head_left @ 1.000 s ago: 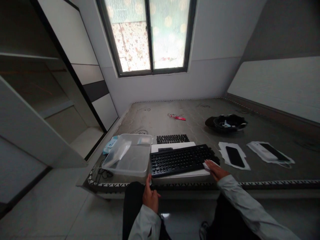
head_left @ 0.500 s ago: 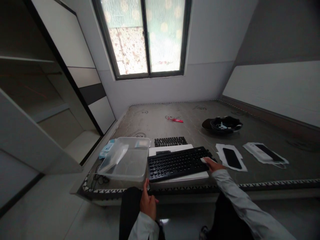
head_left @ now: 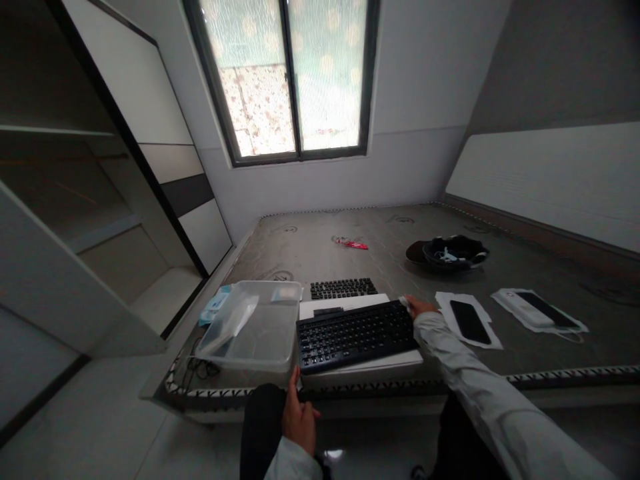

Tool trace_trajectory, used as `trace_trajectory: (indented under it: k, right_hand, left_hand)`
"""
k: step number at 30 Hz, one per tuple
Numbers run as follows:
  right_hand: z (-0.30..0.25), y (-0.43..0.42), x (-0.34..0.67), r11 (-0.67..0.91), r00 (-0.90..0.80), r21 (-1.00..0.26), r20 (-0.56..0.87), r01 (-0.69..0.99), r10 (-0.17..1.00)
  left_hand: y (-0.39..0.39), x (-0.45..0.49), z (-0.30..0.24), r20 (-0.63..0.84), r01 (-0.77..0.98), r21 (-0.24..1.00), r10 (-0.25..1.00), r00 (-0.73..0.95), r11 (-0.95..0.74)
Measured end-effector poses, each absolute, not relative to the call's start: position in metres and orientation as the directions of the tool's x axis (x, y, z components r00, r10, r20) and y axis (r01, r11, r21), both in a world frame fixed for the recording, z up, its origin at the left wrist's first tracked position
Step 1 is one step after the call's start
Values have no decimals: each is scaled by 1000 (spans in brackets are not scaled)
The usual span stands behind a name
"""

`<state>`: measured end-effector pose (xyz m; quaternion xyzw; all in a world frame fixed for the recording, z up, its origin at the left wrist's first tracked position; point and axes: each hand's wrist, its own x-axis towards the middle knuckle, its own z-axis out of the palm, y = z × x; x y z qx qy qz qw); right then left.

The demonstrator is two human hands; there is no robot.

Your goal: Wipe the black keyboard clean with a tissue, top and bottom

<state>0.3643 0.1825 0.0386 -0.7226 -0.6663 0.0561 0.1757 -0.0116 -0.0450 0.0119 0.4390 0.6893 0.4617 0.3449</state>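
Observation:
A black keyboard (head_left: pixel 355 333) lies at a slant across a white box (head_left: pixel 395 361) near the bed's front edge. At its far right corner, my right hand (head_left: pixel 419 307) is closed on a small white wipe (head_left: pixel 403 302), only a sliver of which shows. My left hand (head_left: pixel 300 417) is below the keyboard's near left corner. Its index finger stretches up to that corner, while the other fingers are partly curled and hold nothing that I can see. Behind the box sits a separate set of black keys (head_left: pixel 343 288).
Left of the keyboard stands a clear plastic bin (head_left: pixel 250 353), with a blue packet (head_left: pixel 214 305) and dark cables (head_left: pixel 203 368) beside it. Rightward are a black cap (head_left: pixel 453 253), a phone on a white sheet (head_left: pixel 470 321) and another white-wrapped device (head_left: pixel 537 310). A red item (head_left: pixel 351 244) lies farther back.
My right hand has moved up and away along the keyboard's right end to its far corner, carrying the white wipe. My left hand stays by the near left corner. The view has shifted slightly.

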Motion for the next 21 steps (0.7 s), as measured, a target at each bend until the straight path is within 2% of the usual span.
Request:
trace_trajectory:
  k: [5, 10, 14, 21]
  right_hand:
    - [47, 188, 358, -213, 230, -251, 38, 944, 973]
    - [53, 179, 334, -180, 177, -190, -35, 965, 984]
    - [52, 170, 293, -54, 46, -168, -54, 984, 997]
    - [38, 145, 173, 310, -325, -214, -39, 926, 945]
  left_hand:
    - [-44, -10, 8, -49, 311, 932, 913, -405, 188]
    - [-41, -14, 0, -43, 304, 936, 914, -404, 178]
    - [-39, -14, -2, -55, 285, 941, 913, -404, 183]
    - [-40, -10, 3, -23, 311, 936, 909, -416, 167]
